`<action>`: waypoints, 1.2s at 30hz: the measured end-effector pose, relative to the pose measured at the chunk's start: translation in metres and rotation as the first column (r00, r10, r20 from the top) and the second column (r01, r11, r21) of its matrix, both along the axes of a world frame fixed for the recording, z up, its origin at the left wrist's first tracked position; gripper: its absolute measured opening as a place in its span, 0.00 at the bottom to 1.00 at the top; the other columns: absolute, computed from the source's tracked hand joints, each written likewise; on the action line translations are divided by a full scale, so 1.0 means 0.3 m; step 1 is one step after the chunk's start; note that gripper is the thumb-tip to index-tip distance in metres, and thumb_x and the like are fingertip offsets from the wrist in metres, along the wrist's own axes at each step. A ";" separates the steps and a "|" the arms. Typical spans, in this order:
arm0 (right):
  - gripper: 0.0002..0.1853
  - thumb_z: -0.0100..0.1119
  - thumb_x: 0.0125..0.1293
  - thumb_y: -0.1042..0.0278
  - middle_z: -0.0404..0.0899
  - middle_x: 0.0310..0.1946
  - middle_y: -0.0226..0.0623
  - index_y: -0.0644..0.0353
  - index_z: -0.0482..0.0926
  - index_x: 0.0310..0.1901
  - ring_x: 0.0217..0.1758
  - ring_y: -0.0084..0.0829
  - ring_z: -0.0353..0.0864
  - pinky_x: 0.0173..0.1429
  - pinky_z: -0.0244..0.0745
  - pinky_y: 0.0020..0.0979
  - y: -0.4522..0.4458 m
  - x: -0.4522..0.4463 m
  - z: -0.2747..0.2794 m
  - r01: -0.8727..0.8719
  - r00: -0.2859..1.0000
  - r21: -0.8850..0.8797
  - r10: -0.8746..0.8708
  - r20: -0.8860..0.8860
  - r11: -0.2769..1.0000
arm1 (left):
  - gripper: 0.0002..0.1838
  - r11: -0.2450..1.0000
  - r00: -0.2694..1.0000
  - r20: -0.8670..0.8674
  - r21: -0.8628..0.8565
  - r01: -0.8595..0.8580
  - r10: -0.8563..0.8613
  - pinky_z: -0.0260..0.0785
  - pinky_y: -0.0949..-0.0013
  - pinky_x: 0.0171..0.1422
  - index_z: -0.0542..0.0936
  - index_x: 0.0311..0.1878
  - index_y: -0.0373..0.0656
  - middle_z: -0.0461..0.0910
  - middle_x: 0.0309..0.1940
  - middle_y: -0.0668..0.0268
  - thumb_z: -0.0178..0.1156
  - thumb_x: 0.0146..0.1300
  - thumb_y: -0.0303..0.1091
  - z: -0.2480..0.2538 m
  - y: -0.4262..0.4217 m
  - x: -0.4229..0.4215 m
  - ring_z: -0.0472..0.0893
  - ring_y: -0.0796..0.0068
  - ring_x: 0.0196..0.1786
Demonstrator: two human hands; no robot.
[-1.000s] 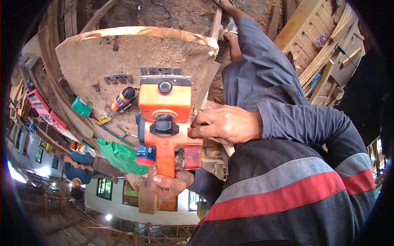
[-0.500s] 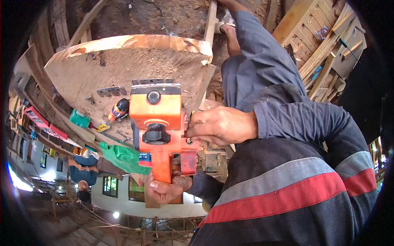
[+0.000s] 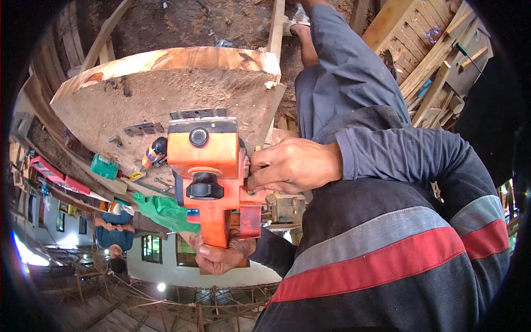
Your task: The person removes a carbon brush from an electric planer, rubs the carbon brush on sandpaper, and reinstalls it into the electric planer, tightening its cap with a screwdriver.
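Timber slab (image 3: 182,88) at eleven o'clock, orange planer (image 3: 207,152) held near the middle, left hand (image 3: 222,257) below at six, fingers clamped round its handle (image 3: 214,226)! Over at three, the right hand (image 3: 296,165) bends its fingers against the planer's side, any pinch hidden; since half a second ago the view has drifted, both holds unchanged, suggesting steady close work.

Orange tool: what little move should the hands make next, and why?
Maybe a gentle turn with the right hand: its fingers are bent against the side of the orange tool, while the left hand grips the handle and can steady it. Exactly what those fingers touch is hidden, so that's a guess.
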State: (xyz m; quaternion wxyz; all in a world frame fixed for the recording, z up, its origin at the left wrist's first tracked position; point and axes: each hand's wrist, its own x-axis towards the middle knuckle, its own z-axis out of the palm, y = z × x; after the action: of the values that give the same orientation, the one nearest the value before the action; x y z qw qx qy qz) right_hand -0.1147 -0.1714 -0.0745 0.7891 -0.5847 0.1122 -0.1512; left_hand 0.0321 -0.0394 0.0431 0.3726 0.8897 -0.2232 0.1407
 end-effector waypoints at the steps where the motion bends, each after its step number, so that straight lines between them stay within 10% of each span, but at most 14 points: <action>1: 0.16 0.67 0.60 0.75 0.78 0.40 0.36 0.56 0.85 0.51 0.38 0.40 0.84 0.39 0.81 0.40 0.002 0.001 0.000 0.014 1.000 -0.010 -0.014 0.001 1.000 | 0.13 1.000 1.000 0.001 0.001 -0.008 0.008 0.69 0.59 0.49 0.78 0.27 0.36 0.77 0.20 0.61 0.61 0.66 0.33 0.001 -0.004 -0.002 0.76 0.65 0.27; 21: 0.19 0.58 0.60 0.67 0.75 0.39 0.38 0.64 0.79 0.53 0.39 0.36 0.83 0.38 0.81 0.36 -0.002 0.003 0.012 -0.006 0.999 -0.374 0.024 0.044 0.927 | 0.14 1.000 0.999 0.037 0.020 -0.016 0.015 0.70 0.58 0.53 0.77 0.27 0.36 0.77 0.20 0.62 0.61 0.67 0.34 0.001 0.024 0.007 0.76 0.66 0.25; 36: 0.13 0.65 0.63 0.71 0.76 0.42 0.43 0.61 0.81 0.49 0.38 0.45 0.83 0.38 0.81 0.41 0.004 -0.007 0.059 -0.055 0.987 -0.042 0.048 -0.154 0.998 | 0.14 1.000 1.000 0.012 0.021 0.005 -0.005 0.71 0.58 0.58 0.79 0.30 0.33 0.81 0.23 0.57 0.60 0.68 0.35 0.000 0.037 0.015 0.78 0.65 0.28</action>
State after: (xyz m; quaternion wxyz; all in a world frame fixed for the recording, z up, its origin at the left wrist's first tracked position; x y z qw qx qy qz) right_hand -0.1169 -0.1702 -0.0568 0.7682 -0.6152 0.1539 -0.0881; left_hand 0.0366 -0.0282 0.0430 0.3624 0.8921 -0.2290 0.1430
